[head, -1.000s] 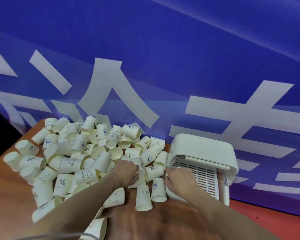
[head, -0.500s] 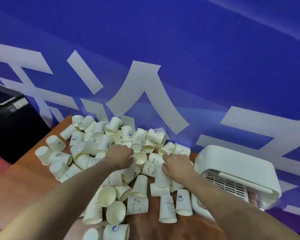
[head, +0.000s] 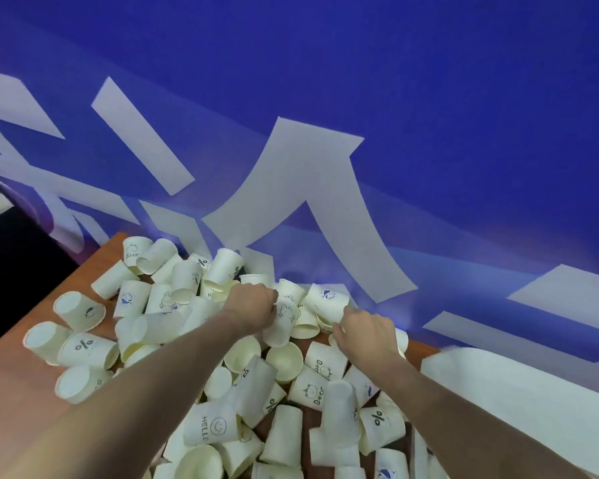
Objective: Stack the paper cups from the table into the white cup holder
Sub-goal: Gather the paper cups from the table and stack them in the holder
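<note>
Several cream paper cups (head: 208, 426) with blue prints lie heaped across the wooden table (head: 0, 368), some upright, most on their sides. My left hand (head: 251, 305) reaches into the far middle of the heap, fingers curled round a printed cup (head: 286, 311). My right hand (head: 365, 331) is just to the right, fingers curled on the rim of a tilted cup (head: 325, 302) with a round blue logo. The white cup holder (head: 519, 402) shows only as a blurred white top at the lower right.
A blue banner (head: 395, 98) with large white shapes hangs right behind the table. A dark object (head: 0, 243) stands off the table's left edge. Cups cover most of the tabletop between my arms and toward the near edge.
The view has swung left and closer to the heap. Both hands have moved farther into the pile and now grip cups at its far side. The holder slid to the right edge of view.
</note>
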A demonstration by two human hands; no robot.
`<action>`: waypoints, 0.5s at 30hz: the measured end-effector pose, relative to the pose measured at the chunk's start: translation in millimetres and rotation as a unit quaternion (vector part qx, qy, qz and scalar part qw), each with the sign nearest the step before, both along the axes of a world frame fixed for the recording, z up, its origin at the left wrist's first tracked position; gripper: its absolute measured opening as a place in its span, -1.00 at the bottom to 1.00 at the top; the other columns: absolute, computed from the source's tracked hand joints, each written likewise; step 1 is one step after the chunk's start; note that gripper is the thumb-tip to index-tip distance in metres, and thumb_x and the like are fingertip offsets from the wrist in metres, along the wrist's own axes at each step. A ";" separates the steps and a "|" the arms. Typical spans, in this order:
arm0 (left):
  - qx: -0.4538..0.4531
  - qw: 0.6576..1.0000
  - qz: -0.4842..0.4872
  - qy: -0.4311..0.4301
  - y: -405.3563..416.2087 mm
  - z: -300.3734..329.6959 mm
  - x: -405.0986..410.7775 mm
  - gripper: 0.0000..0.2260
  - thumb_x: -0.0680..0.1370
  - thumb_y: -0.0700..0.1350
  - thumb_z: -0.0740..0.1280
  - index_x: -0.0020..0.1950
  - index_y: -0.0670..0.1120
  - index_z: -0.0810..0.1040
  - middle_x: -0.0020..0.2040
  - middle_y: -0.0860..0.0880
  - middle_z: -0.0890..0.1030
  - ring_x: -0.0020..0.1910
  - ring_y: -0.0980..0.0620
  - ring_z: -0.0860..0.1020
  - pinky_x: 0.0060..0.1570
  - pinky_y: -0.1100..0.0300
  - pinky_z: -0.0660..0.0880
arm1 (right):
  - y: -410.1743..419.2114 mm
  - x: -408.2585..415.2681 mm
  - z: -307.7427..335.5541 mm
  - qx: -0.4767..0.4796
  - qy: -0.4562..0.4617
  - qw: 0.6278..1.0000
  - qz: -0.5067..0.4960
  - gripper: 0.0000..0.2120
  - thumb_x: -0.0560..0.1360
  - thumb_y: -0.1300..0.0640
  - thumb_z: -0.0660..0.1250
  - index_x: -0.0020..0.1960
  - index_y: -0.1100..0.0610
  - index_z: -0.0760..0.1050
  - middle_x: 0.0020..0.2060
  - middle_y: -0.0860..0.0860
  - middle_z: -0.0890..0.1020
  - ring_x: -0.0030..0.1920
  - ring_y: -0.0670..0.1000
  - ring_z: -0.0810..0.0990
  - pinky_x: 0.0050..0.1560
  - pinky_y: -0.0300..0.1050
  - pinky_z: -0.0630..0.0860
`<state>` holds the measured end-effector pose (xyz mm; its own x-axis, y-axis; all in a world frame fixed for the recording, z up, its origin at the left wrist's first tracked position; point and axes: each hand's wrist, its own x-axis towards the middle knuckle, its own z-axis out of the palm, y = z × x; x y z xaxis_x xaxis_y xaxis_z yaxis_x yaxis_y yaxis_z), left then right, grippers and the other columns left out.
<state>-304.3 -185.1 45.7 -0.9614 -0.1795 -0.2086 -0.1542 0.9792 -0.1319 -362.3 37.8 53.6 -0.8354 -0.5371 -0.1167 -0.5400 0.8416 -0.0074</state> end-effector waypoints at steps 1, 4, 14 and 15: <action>0.003 1.000 0.007 -0.001 -2.5 -5.2 -8.8 -0.72 0.62 0.05 0.13 0.18 0.00 0.54 0.03 -0.02 0.63 -0.05 -0.04 0.60 -0.13 0.15 0.46 | -2.3 -5.9 -5.5 -0.013 -0.008 1.000 -0.028 -0.69 0.60 -0.14 0.11 0.10 0.06 0.46 -0.06 -0.01 0.65 -0.07 0.08 0.63 -0.23 -0.09 0.32; 0.013 0.999 0.025 -0.019 -8.8 -17.0 -32.3 -0.74 0.59 0.01 0.16 0.19 -0.03 0.51 0.08 -0.03 0.61 0.03 -0.05 0.59 -0.05 0.13 0.47 | -8.3 -19.8 -21.0 -0.045 -0.048 0.994 -0.093 -0.62 0.59 -0.20 0.13 0.19 0.06 0.45 -0.01 0.00 0.65 0.00 0.09 0.63 -0.16 -0.07 0.39; 0.072 0.992 0.085 -0.065 -10.6 -43.0 -46.2 -0.75 0.51 0.01 0.23 0.14 -0.02 0.52 0.08 0.00 0.60 0.05 -0.05 0.59 -0.08 0.15 0.41 | -14.9 -30.1 -42.6 -0.199 -0.153 0.952 -0.173 -0.74 0.54 -0.16 0.31 0.06 0.00 0.59 -0.31 -0.12 0.56 -0.19 0.00 0.52 -0.32 -0.18 0.31; 0.074 0.991 0.084 -0.069 -11.2 -42.9 -43.3 -0.75 0.50 0.03 0.23 0.13 -0.02 0.52 0.08 0.00 0.61 0.04 -0.05 0.59 -0.09 0.15 0.41 | -14.3 -29.6 -41.8 -0.201 -0.151 0.952 -0.175 -0.79 0.53 -0.14 0.33 -0.03 -0.02 0.59 -0.39 -0.14 0.48 -0.24 -0.02 0.48 -0.38 -0.20 0.28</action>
